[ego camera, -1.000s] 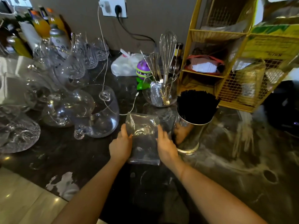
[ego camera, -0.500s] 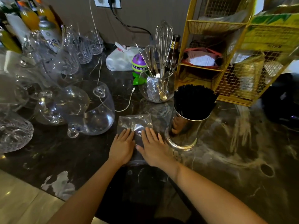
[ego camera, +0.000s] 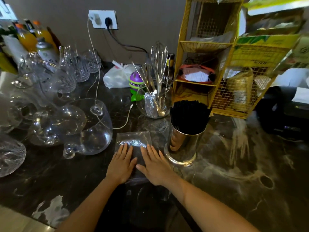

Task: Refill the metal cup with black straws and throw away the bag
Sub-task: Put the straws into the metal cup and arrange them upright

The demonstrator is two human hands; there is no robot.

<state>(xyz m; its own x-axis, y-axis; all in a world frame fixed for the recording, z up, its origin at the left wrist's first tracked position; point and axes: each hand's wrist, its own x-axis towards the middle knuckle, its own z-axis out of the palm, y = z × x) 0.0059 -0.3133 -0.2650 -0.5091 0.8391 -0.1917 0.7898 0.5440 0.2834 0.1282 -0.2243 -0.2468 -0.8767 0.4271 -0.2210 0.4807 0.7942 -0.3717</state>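
Note:
A shiny metal cup [ego camera: 182,146] stands on the dark marble counter, packed full of black straws [ego camera: 189,116]. Just left of it lies an empty clear plastic bag [ego camera: 133,138], flat on the counter. My left hand [ego camera: 121,164] and my right hand [ego camera: 154,166] both rest palm-down on the near half of the bag, fingers spread and pointing away from me. A creased, shiny fold runs across the bag just beyond my fingertips. My right hand is a short way from the cup's base.
Clear glass jugs [ego camera: 85,129] and glasses crowd the left of the counter [ego camera: 234,173]. A glass bowl of utensils with a whisk [ego camera: 155,101] stands behind the bag. A yellow wire rack [ego camera: 217,72] stands at the back right. A white cable [ego camera: 123,121] trails from the wall socket.
My hands went from gripping the bag's sides with it partly lifted to lying flat on it. The bag now lies pressed on the counter with a fold across it.

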